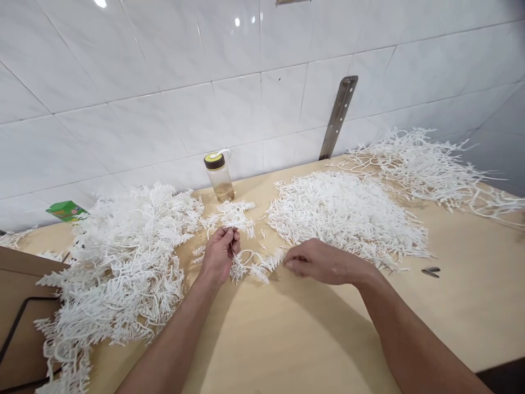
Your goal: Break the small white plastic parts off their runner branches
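Note:
My left hand (pixel 221 254) is closed in a pinch on a white plastic branch sprig (pixel 256 268), held by its thin stem. The sprig's leafy end reaches right, just above the table. At its tip is my right hand (pixel 314 261), fingers curled together; what they grip, if anything, is hidden. A few more white sprigs (pixel 235 213) lie just beyond my left hand. To the left spreads a big heap of leafy white sprigs (pixel 131 257). Right of centre lies a flat pile of short white pieces (pixel 344 213), close behind my right hand.
A bottle with a yellow and dark lid (pixel 219 178) stands near the tiled wall. Bare-looking white stems (pixel 426 169) are heaped at the back right. Two small dark slivers (pixel 430 271) lie at right. A green packet (pixel 65 210) and a cardboard box (pixel 24 279) are at left.

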### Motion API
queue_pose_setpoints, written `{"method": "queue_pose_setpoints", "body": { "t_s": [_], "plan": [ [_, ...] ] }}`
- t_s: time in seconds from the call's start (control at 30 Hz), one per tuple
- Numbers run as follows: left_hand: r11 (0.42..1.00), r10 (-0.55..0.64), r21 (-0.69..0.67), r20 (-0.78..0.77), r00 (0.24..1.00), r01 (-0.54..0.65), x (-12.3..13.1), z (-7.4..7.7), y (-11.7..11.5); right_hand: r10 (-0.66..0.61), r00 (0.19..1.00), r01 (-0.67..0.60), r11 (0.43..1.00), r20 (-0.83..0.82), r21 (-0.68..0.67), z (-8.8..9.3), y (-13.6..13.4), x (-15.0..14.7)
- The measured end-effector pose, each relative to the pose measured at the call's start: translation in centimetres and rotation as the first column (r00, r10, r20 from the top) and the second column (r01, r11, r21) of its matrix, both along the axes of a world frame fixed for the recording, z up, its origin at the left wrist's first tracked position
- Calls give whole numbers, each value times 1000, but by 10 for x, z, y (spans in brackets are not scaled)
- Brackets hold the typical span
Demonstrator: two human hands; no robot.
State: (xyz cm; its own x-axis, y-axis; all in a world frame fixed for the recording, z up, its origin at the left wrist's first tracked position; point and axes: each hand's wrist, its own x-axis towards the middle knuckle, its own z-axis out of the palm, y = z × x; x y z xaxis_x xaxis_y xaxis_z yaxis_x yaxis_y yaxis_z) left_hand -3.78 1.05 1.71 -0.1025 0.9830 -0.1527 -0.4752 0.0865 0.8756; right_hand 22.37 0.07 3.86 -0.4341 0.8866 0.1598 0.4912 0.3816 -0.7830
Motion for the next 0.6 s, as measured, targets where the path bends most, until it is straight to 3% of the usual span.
{"method": "queue_pose_setpoints", "body": {
  "t_s": [0.03,0.1,0.2,0.27,0.37,0.43,0.53,0.6],
  "plan": [
    [1000,-13,2,-13,1000,13,0,1,-1,35,996,-37,999,82,23,-2,3,0],
    [999,-42,0,-35,998,42,0,2,-4,-62,985,45,994,162,104,-4,9,1],
    [998,-62,-15,-55,997,61,4,4,-8,-263,958,239,953,112,186,1,15,2],
    [997,-70,-20,-80,994,69,8,4,-11,-293,955,281,946,52,162,5,15,-1],
    [998,-64,-24,-165,984,61,11,3,-14,-210,977,211,977,-34,40,0,12,-17],
    [999,-38,-37,-212,977,31,10,3,-15,-86,989,76,994,-121,-84,-11,11,-33],
    [998,-44,-55,-211,977,33,5,2,-14,61,967,-127,957,-248,-262,-31,16,-54],
    [997,-66,-45,-184,981,59,3,1,-13,50,972,-99,974,-228,-206,-41,25,-61]
  ]
}}
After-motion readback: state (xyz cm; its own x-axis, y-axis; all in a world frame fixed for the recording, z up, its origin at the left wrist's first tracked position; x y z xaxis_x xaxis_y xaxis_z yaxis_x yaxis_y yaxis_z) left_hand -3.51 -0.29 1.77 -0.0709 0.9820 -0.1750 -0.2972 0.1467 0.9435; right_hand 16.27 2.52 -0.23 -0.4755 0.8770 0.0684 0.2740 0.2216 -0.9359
